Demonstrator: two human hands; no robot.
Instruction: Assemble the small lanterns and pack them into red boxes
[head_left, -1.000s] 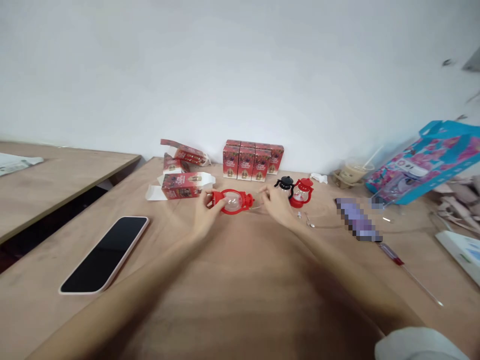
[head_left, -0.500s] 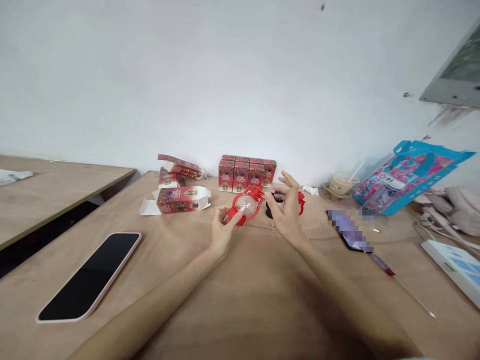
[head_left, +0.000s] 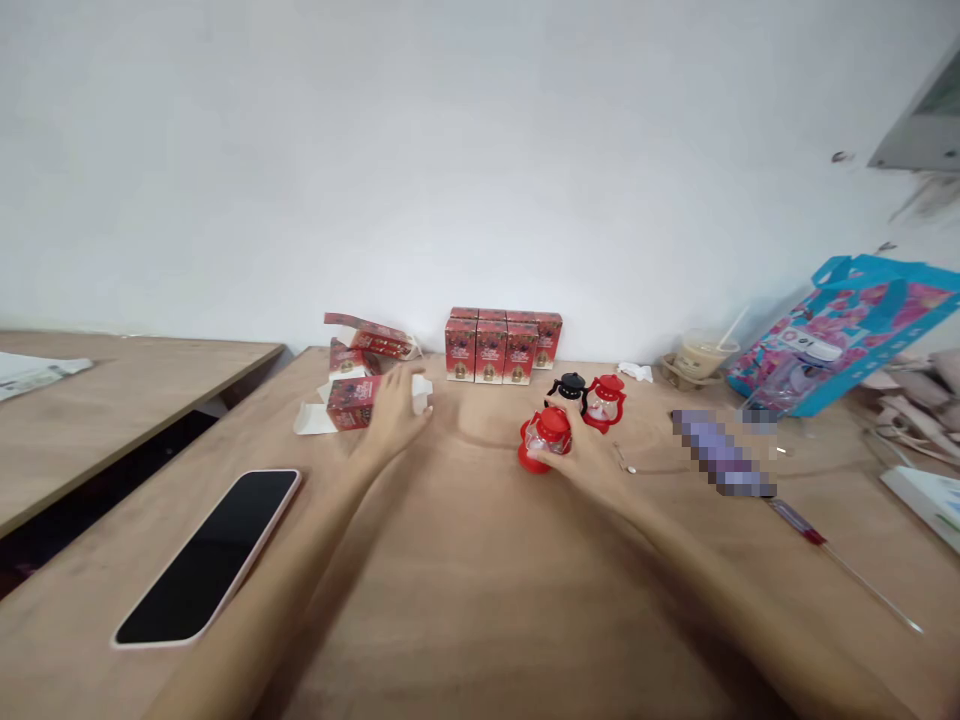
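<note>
My left hand (head_left: 394, 412) is over the right half of an open red cardboard box (head_left: 349, 402) lying on its side, fingers bent around it and partly hiding it. White flaps stick out at both ends of this box. In my right hand (head_left: 585, 448) is a small red lantern (head_left: 551, 425) with a clear globe, tilted just above or on the table; I cannot tell which. Right behind it stand a black lantern (head_left: 573, 384), partly covered by my fingers, and a second red lantern (head_left: 604, 400). A thin cord with a pale end (head_left: 630, 468) lies by my right hand.
Several closed red boxes (head_left: 491, 350) stand at the wall. More opened boxes (head_left: 379, 340) lie at the back left. A phone (head_left: 210, 560) lies front left. At right are a blurred-screen phone (head_left: 720, 450), a screwdriver (head_left: 806, 532), a drink cup (head_left: 705, 355) and a floral bag (head_left: 825, 330).
The red lantern has passed from my left hand to my right and now shows more upright. My left hand has moved left onto the open box. The view has shifted slightly.
</note>
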